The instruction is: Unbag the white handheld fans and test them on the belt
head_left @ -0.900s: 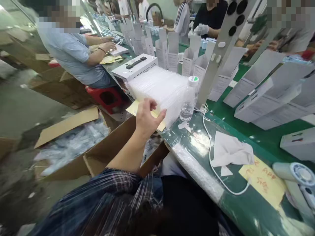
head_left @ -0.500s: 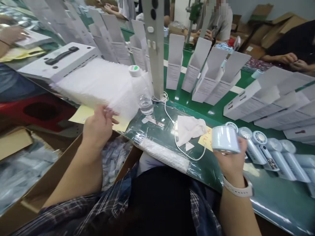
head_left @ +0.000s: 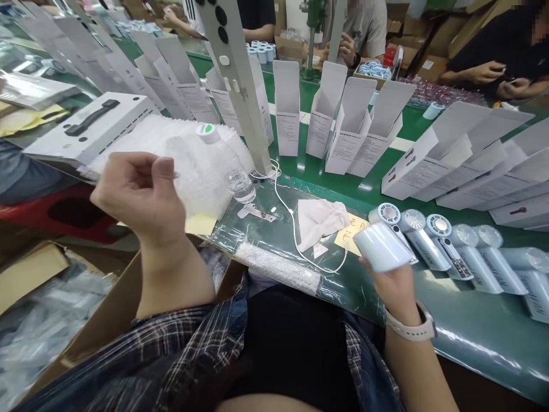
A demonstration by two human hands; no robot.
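Observation:
My right hand [head_left: 392,280] is wrapped round a light-blue handheld fan [head_left: 381,247], its rounded head turned up and its handle hidden by my palm. Beside it, more handheld fans [head_left: 424,237] lie in a slanted row on the green bench. My left hand [head_left: 143,194] is raised at the left, fingers curled and thumb pressed to the index finger; whatever it may pinch is too faint to make out. Behind that hand lies a stack of white bubble-wrap sleeves [head_left: 193,171]. A single bubble-wrap sleeve [head_left: 278,268] rests along the bench edge before me.
A water bottle [head_left: 240,184], a cloth [head_left: 319,222], a white cable [head_left: 295,229] and a yellow note [head_left: 349,234] lie mid-bench. Upright open boxes [head_left: 287,134] line the back beside a metal post [head_left: 244,91]. A carton [head_left: 107,309] of clear plastic stands lower left. Co-workers sit opposite.
My left hand has risen and moved left from the bubble-wrap stack, its fingers now curled together. My right hand has tilted the handheld fan, and the view has shifted slightly.

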